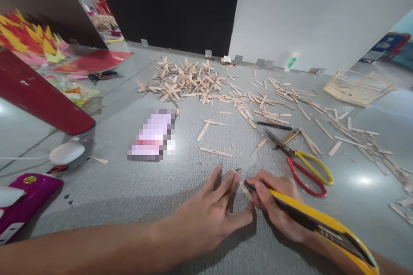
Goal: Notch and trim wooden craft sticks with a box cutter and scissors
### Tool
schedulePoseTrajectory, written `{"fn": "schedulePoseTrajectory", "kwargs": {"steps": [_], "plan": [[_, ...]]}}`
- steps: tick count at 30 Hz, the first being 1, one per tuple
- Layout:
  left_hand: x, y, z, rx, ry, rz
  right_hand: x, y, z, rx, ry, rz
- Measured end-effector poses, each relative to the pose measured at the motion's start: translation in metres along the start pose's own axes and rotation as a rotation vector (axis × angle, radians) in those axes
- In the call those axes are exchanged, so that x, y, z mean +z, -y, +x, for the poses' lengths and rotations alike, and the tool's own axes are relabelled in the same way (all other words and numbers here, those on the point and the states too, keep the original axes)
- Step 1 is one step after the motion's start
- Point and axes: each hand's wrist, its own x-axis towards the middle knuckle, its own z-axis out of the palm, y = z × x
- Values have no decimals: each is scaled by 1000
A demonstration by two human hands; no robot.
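Observation:
My left hand (214,212) rests on the grey table, its fingertips pressing a small wooden stick (247,192) against the surface. My right hand (279,202) is wrapped round a yellow and black utility knife (322,222); the knife's front end is at the stick, and its handle points to the lower right. Whether the blade touches the wood is too small to tell. Just beyond my hands lies a single flat stick (216,152), and farther off two more sticks meet at an angle (206,126).
Scissors (308,167) with red and yellow handles lie right of my hands. Cut sticks (190,79) are heaped at the back. A wooden frame (358,90) stands at the far right. A phone (153,135), a white mouse (67,152) and a red tube (48,94) are on the left.

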Motion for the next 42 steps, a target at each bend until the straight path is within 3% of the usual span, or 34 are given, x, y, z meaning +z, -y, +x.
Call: {"fn": "schedulePoseTrajectory", "kwargs": {"steps": [14, 19, 26, 42], "plan": [[-4, 0, 3, 12, 24, -8, 0, -4, 1, 28, 20, -3], [-1, 0, 2, 3, -26, -60, 1, -2, 1, 20, 15, -14], [-2, 0, 3, 41, -32, 32, 4, 2, 5, 9, -17, -75], [-1, -1, 1, -19, 30, -15, -3, -4, 4, -62, 82, -203]]}}
